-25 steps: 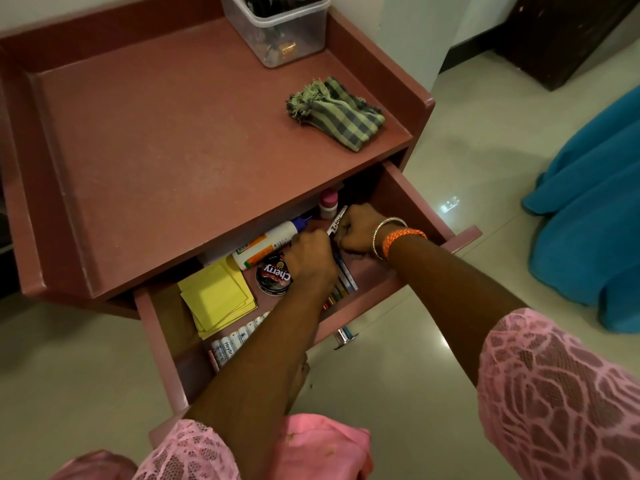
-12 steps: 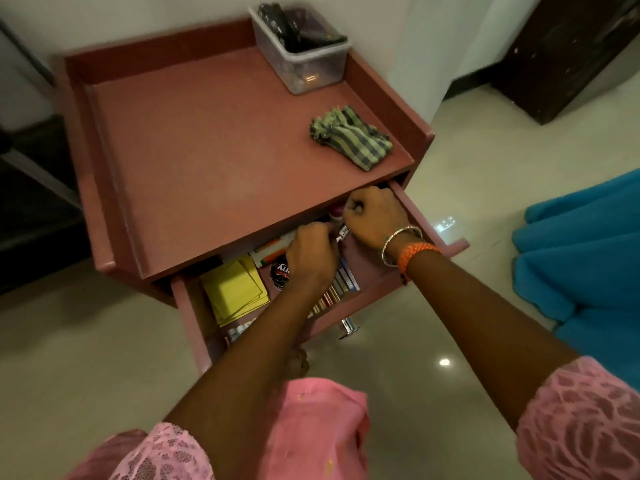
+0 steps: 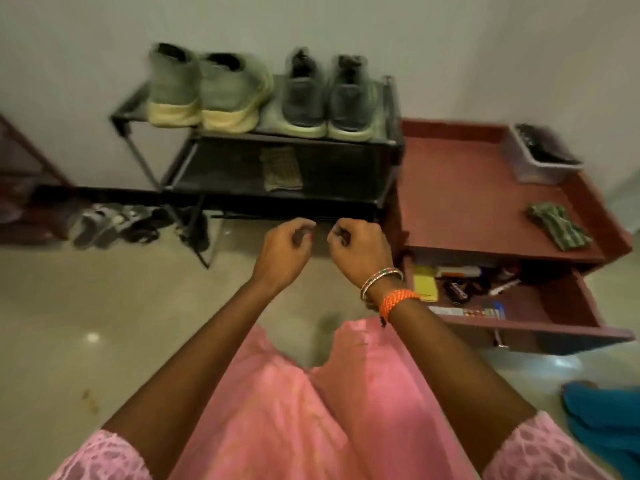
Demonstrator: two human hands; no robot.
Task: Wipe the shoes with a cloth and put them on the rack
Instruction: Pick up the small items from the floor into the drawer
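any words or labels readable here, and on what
None can be read in this blurred frame.
Round dark tin in the open drawer: light lettering, too blurred to read.
Glue bottle: label blurred.
Marker: print too small.
Shoes on the rack: no visible marks.

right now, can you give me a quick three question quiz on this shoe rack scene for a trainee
1. True or false: two pairs of shoes stand on the top shelf of the black metal shoe rack.
2. Where does the green checked cloth lie? A) in the open drawer B) on top of the red-brown wooden cabinet C) on the floor
3. Fill in: the cabinet's drawer is ____.

Key: 1 true: the grey pair with cream soles and the dark grey pair with pale soles. 2 B. 3 open.
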